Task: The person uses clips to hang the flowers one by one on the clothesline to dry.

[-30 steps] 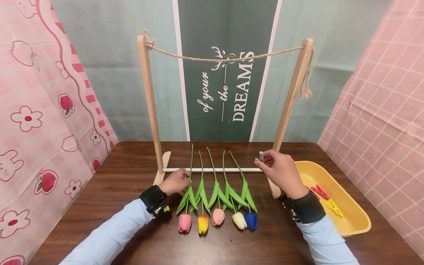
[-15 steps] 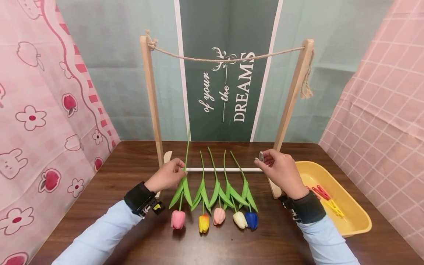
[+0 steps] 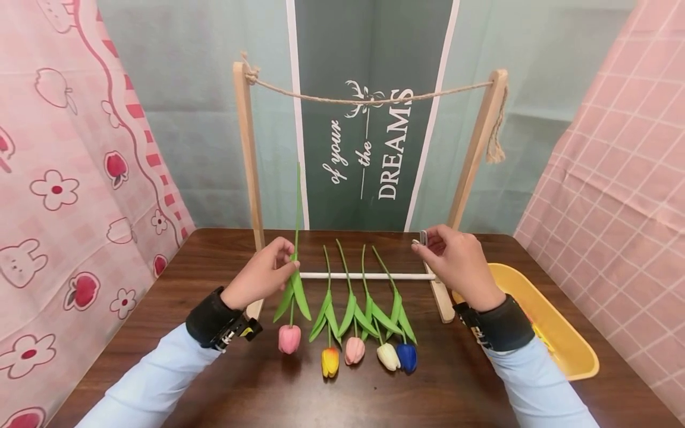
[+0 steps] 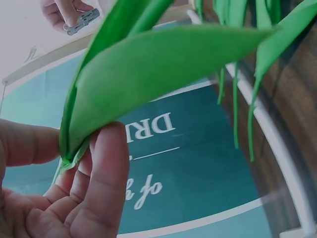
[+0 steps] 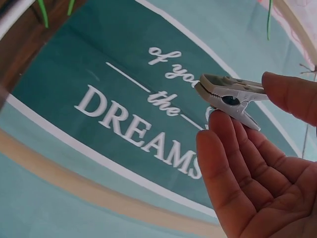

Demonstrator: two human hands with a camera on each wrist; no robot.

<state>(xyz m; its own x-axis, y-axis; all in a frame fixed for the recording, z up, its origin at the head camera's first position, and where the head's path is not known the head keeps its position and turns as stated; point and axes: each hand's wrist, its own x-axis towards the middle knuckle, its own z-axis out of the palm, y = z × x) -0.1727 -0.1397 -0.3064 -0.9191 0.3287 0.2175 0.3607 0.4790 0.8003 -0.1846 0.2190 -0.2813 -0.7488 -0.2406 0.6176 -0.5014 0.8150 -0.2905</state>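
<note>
My left hand [image 3: 262,270] pinches the green stem of a pink artificial tulip [image 3: 289,339] just above its leaves, bloom hanging down and stem end pointing up. In the left wrist view, thumb and fingers close on the base of a broad leaf [image 4: 148,74]. A grey-white clothespin [image 5: 230,96] sits between the thumb and fingers of my right hand [image 3: 460,264], its toothed jaws pointing away from the palm. Side by side on the table lie a yellow-orange tulip [image 3: 330,362], a light pink tulip [image 3: 355,351], a white tulip [image 3: 388,358] and a blue tulip [image 3: 407,358].
Behind the tulips stands a wooden frame [image 3: 248,148] with a twine rope [image 3: 369,102] strung between its posts. Its white crossbar [image 3: 374,276] runs low, under the stems. A yellow tray [image 3: 575,351] with clothespins, partly hidden by the right wrist, is at right.
My left hand has lifted the pink tulip off the table, moving it up and slightly left. The right hand, still holding the clothespin, has risen a little.
</note>
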